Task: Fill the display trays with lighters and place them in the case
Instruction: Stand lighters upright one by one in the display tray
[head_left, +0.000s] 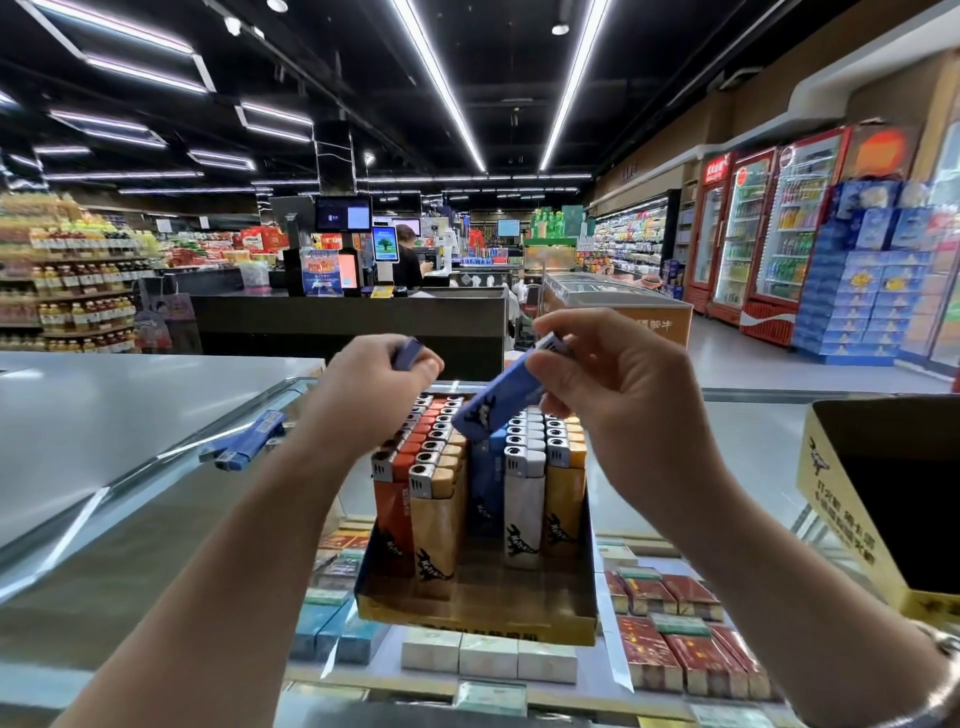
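A supermarket: long shelves of bottled drinks (78, 275) on the left, glass-door drink fridges (769, 228) along the right wall, a checkout counter (348, 312) with screens (343, 213) ahead, and a glass worktop (737, 467) over rows of cigarette packs (670, 644) under strip ceiling lights (441, 78).

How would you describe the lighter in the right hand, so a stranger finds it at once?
Start at the display tray on the glass counter. Just above its rows, the right hand pinches a blue lighter. Unlike the upright lighters below, it hangs tilted in the air.
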